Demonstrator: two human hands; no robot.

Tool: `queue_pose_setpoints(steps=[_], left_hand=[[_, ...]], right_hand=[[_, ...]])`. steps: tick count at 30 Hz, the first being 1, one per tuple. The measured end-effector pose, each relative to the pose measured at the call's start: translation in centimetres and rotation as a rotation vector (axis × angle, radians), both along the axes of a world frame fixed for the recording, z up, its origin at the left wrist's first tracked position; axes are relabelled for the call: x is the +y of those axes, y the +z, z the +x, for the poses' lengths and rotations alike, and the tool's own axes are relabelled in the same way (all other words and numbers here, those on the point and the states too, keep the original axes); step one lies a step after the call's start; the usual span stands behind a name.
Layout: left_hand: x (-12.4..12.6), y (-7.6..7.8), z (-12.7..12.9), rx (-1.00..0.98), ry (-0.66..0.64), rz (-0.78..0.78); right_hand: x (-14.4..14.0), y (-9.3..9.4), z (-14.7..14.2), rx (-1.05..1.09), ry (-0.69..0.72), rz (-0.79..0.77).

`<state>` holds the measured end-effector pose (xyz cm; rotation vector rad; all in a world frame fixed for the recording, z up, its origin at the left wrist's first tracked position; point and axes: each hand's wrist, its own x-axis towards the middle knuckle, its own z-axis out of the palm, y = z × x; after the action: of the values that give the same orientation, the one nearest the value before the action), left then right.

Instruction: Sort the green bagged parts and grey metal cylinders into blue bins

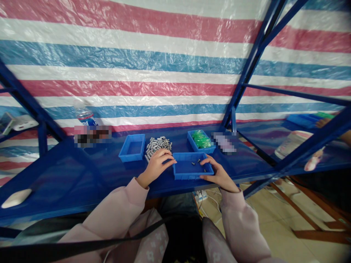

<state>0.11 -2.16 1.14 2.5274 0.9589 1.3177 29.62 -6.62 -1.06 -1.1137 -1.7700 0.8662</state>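
Observation:
A shallow blue tray [186, 174] sits on the blue bench in front of me, with a few small dark parts inside. My right hand [216, 172] grips its right rim, thumb over the edge. My left hand [157, 162] rests at the tray's left rim, fingers curled beside a heap of small grey metal cylinders [158, 145]. Whether the left fingers pinch a cylinder I cannot tell.
An empty blue bin [132, 148] stands left of the heap, and a blue bin of green parts [201, 141] behind the tray. A water bottle [85, 117] stands at the back left. Blue frame struts [246, 69] cross at right. Another person's hand [312, 162] shows far right.

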Motion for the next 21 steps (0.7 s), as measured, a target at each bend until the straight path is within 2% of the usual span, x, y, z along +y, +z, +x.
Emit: queue_pose_setpoints(steps=[10, 14, 18, 21], left_hand=[[0.5, -0.5, -0.1, 0.069, -0.029, 0.125], [0.4, -0.5, -0.1, 0.091, -0.021, 0.095], [0.3, 0.0, -0.3, 0.114, 0.051, 0.017], [0.7, 0.3, -1.0, 0.108, 0.208, -0.039]], right_hand=[[-0.1, 0.1, 0.0, 0.012, -0.018, -0.015], [-0.1, 0.1, 0.0, 0.006, -0.014, -0.008], [0.0, 0.2, 0.0, 0.000, -0.016, 0.008], [-0.1, 0.2, -0.1, -0.002, -0.019, 0.013]])
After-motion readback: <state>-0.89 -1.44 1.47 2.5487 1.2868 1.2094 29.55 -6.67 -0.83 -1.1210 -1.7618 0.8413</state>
